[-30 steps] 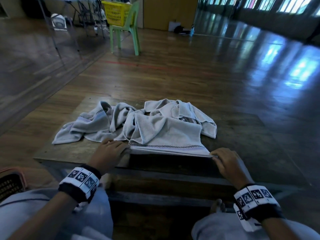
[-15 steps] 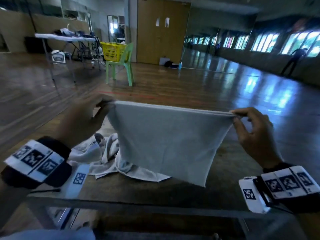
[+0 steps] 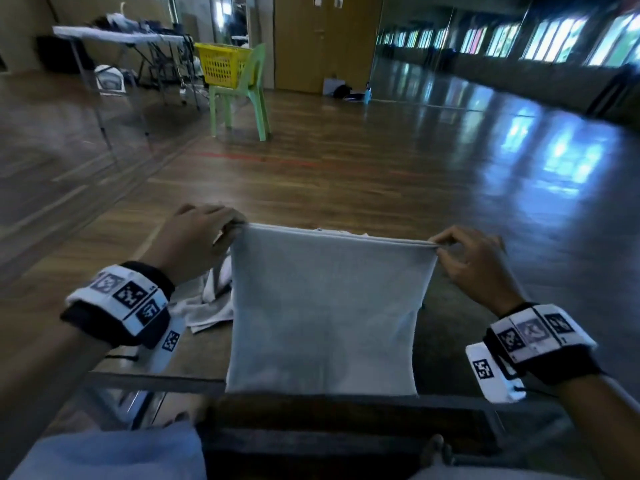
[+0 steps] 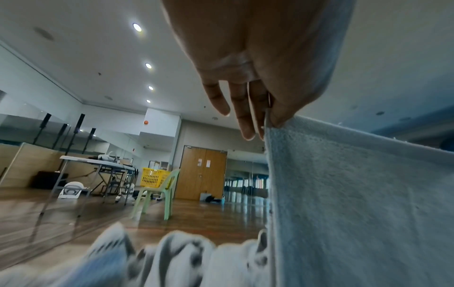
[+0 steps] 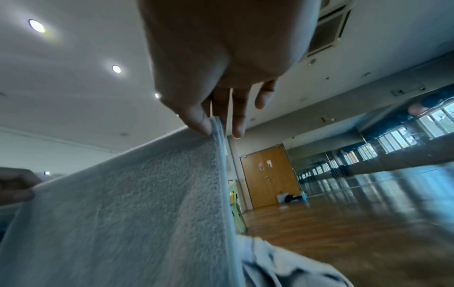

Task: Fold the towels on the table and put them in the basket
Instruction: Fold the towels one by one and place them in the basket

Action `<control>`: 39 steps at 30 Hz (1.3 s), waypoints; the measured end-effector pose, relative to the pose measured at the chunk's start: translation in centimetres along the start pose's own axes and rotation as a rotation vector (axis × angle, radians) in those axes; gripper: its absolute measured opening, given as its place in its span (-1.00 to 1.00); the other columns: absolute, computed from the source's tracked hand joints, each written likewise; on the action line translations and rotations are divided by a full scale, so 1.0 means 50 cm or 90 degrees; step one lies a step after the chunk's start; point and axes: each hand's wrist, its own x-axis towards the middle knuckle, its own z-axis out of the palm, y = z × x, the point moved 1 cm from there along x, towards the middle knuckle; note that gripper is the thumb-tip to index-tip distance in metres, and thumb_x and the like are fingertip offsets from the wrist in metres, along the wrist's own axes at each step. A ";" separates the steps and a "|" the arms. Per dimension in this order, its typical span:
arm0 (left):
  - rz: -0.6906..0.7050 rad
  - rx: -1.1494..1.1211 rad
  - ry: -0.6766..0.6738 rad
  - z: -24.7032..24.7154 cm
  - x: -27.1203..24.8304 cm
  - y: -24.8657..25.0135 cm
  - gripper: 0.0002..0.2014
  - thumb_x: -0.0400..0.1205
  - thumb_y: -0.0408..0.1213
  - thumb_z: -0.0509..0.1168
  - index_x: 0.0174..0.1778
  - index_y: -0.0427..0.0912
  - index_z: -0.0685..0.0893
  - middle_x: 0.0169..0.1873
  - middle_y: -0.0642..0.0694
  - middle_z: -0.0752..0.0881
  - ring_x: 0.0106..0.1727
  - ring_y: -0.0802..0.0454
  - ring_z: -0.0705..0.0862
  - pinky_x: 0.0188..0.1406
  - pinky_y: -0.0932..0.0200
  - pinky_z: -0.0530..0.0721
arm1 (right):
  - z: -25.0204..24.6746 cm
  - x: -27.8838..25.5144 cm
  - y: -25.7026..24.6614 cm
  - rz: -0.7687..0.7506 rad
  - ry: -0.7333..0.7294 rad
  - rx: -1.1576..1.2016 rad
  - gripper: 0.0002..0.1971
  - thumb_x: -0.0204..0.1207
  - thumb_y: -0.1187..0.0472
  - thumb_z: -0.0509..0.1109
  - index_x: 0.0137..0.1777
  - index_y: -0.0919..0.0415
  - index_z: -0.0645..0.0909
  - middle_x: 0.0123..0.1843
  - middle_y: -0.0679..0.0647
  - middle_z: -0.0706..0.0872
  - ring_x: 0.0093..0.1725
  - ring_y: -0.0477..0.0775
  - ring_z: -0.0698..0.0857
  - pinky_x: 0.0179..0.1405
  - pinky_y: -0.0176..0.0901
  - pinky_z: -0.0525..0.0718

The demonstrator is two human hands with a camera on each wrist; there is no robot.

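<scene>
Left hand [image 3: 194, 237]: pinching the towel's top left corner.
Right hand [image 3: 478, 265]: fingers [image 5: 196, 120] pinching the top right corner.
Towel [image 3: 325, 306]: stretched taut, hanging above the counter [image 3: 450, 327].
Other towels [image 3: 207, 303]: crumpled on the counter, behind.

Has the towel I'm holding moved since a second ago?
Yes. The towel has come up off the table: it lay there with the pile, and now hangs from the left hand and right hand.
</scene>
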 end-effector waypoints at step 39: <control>0.157 0.017 -0.119 0.221 -0.319 0.067 -0.79 0.44 -0.10 0.18 -0.19 -0.08 0.67 -0.25 -0.02 0.71 -0.27 -0.06 0.74 -0.08 0.09 0.38 | 0.150 -0.327 0.033 -0.216 -0.340 -0.088 -0.60 0.12 0.24 0.67 -0.02 0.07 0.69 -0.05 -0.04 0.76 -0.11 0.00 0.72 -0.10 -0.13 0.57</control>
